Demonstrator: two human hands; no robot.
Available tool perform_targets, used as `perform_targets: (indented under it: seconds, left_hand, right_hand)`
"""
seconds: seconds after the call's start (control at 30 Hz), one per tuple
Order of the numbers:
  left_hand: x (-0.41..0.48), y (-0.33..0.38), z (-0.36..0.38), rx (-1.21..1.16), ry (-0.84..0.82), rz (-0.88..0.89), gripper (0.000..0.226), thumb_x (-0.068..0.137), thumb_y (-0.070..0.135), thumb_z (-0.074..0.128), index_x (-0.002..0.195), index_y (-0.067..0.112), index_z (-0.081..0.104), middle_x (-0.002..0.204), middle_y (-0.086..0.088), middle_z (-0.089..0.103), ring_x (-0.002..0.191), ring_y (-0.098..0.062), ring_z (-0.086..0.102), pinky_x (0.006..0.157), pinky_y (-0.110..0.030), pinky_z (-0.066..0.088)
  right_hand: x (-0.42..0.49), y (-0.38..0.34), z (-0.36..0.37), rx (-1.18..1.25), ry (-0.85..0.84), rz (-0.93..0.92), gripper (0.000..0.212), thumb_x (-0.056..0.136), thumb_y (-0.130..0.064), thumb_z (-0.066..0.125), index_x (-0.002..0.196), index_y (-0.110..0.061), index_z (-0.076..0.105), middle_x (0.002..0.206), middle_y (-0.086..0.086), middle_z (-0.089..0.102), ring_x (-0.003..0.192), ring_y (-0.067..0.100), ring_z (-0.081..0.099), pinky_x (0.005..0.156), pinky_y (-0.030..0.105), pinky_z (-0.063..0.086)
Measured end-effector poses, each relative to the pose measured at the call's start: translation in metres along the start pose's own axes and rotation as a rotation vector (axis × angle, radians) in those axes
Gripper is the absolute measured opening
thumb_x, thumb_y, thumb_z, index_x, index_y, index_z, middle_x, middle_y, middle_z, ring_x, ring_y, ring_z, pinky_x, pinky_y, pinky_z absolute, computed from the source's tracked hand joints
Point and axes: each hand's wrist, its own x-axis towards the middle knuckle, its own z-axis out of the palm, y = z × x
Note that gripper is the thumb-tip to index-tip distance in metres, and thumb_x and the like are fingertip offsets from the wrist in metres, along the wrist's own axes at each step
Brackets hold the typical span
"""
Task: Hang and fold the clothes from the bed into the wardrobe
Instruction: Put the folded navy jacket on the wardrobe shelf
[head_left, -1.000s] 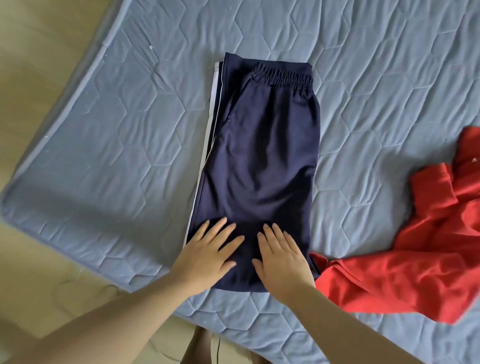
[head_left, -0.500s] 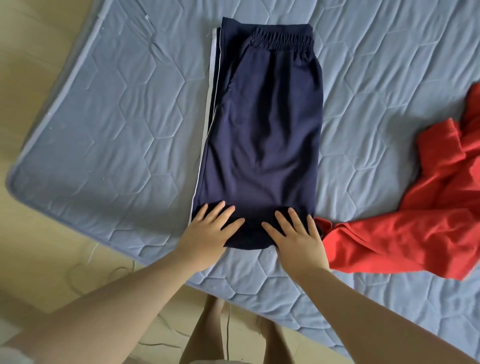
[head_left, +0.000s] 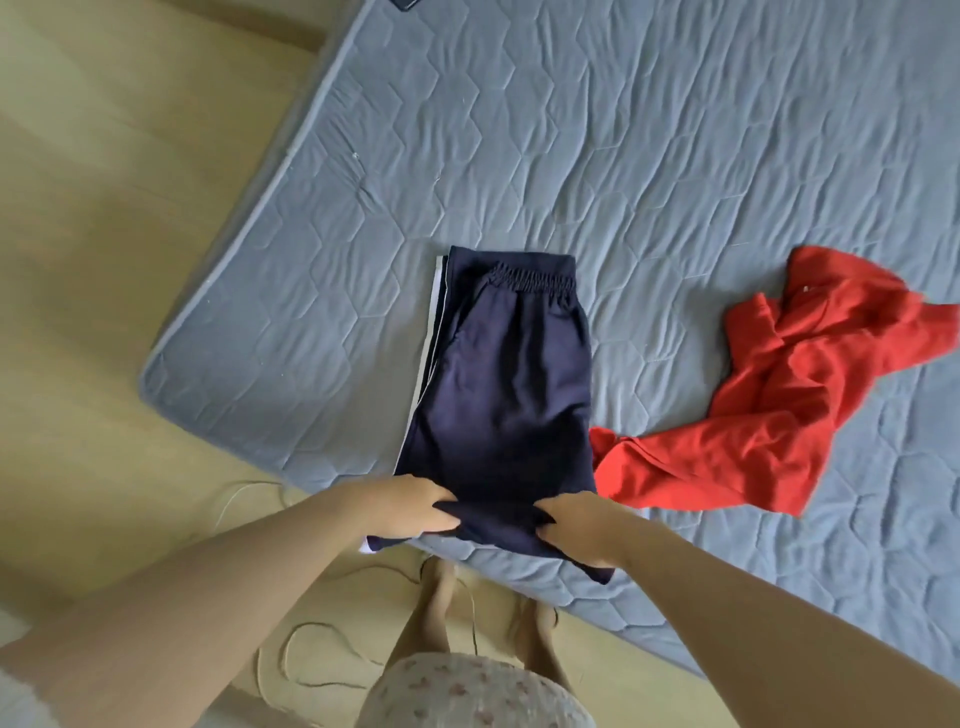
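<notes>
A person stands at the near edge of a blue-grey quilted mattress (head_left: 597, 156) that lies on a pale wooden floor (head_left: 104, 234). A pair of folded navy shorts (head_left: 504, 384) lies flat on the mattress close to its near left corner. The elastic waistband points away from the person, and a white side stripe runs down the left edge. The lower end of the shorts overhangs the near edge of the mattress.

The left hand (head_left: 410, 506) grasps the lower left part of the shorts, with its fingers curled into the fabric. The right hand (head_left: 576, 525) grasps the lower right part in the same way, so the cloth bunches between the two hands.

A crumpled red garment (head_left: 769, 415) lies on the mattress to the right. Its nearest end touches the right side of the shorts.

A thin cable (head_left: 311, 660) loops across the floor by the person's bare feet (head_left: 441, 587). A floral skirt hem (head_left: 467, 691) shows at the bottom.
</notes>
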Motion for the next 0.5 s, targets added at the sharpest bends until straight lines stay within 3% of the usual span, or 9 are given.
perform_targets:
  seconds: [0.07, 0.17, 0.27, 0.3, 0.37, 0.43, 0.5]
  left_hand:
    - [-0.013, 0.003, 0.004, -0.020, -0.094, -0.011, 0.029, 0.095, 0.033, 0.042, 0.112, 0.015, 0.057, 0.114, -0.008, 0.061, 0.099, -0.021, 0.054, 0.084, -0.029, 0.038]
    - [-0.025, 0.004, 0.012, -0.046, -0.157, -0.062, 0.041, 0.094, 0.040, 0.045, 0.123, 0.013, 0.056, 0.123, -0.008, 0.059, 0.112, -0.023, 0.054, 0.094, -0.030, 0.038]
    - [-0.029, 0.003, 0.007, -0.068, -0.138, -0.050, 0.042, 0.089, 0.045, 0.051, 0.119, 0.017, 0.058, 0.121, -0.005, 0.060, 0.114, -0.022, 0.054, 0.102, -0.035, 0.039]
    - [-0.028, 0.004, 0.000, -0.091, -0.120, -0.028, 0.043, 0.087, 0.046, 0.053, 0.116, 0.016, 0.060, 0.118, -0.004, 0.062, 0.112, -0.021, 0.056, 0.100, -0.034, 0.041]
    - [-0.026, 0.010, -0.024, -0.106, -0.065, 0.037, 0.038, 0.084, 0.042, 0.058, 0.103, 0.010, 0.063, 0.096, 0.000, 0.064, 0.096, -0.016, 0.058, 0.083, -0.022, 0.044]
    - [-0.026, 0.018, -0.059, -0.010, 0.007, 0.084, 0.024, 0.089, 0.030, 0.059, 0.092, 0.006, 0.061, 0.076, 0.000, 0.054, 0.079, -0.015, 0.049, 0.060, -0.019, 0.035]
    - [-0.024, 0.026, -0.095, 0.123, 0.123, 0.119, 0.019, 0.090, 0.021, 0.057, 0.094, 0.004, 0.063, 0.084, -0.009, 0.057, 0.080, -0.016, 0.048, 0.059, -0.027, 0.029]
  right_hand:
    - [-0.016, -0.010, -0.005, 0.058, -0.125, -0.037, 0.027, 0.094, -0.017, 0.042, 0.113, -0.008, 0.059, 0.121, 0.017, 0.059, 0.101, 0.027, 0.054, 0.075, 0.028, 0.033]
    - [-0.033, -0.017, -0.008, 0.131, -0.251, -0.065, 0.019, 0.093, -0.015, 0.045, 0.105, -0.009, 0.059, 0.103, 0.012, 0.054, 0.091, 0.017, 0.042, 0.076, 0.025, 0.029]
    - [-0.039, -0.016, -0.011, 0.228, -0.257, -0.033, 0.013, 0.091, -0.016, 0.049, 0.080, -0.016, 0.056, 0.095, 0.004, 0.049, 0.090, 0.017, 0.043, 0.078, 0.025, 0.030]
    - [-0.037, -0.013, -0.014, 0.239, -0.235, -0.022, 0.012, 0.090, -0.016, 0.050, 0.081, -0.015, 0.058, 0.094, 0.005, 0.050, 0.090, 0.016, 0.044, 0.077, 0.025, 0.030]
    - [-0.031, -0.007, -0.028, 0.246, -0.153, -0.007, 0.017, 0.090, -0.014, 0.052, 0.100, -0.005, 0.062, 0.098, 0.010, 0.054, 0.090, 0.014, 0.044, 0.073, 0.023, 0.030]
    - [-0.023, 0.002, -0.049, 0.252, -0.054, 0.006, 0.019, 0.089, -0.013, 0.053, 0.105, -0.005, 0.061, 0.103, 0.013, 0.057, 0.090, 0.014, 0.045, 0.072, 0.022, 0.030]
    - [-0.015, 0.010, -0.075, 0.268, 0.055, 0.031, 0.025, 0.090, -0.014, 0.053, 0.111, -0.005, 0.062, 0.112, 0.013, 0.060, 0.097, 0.016, 0.051, 0.074, 0.023, 0.032]
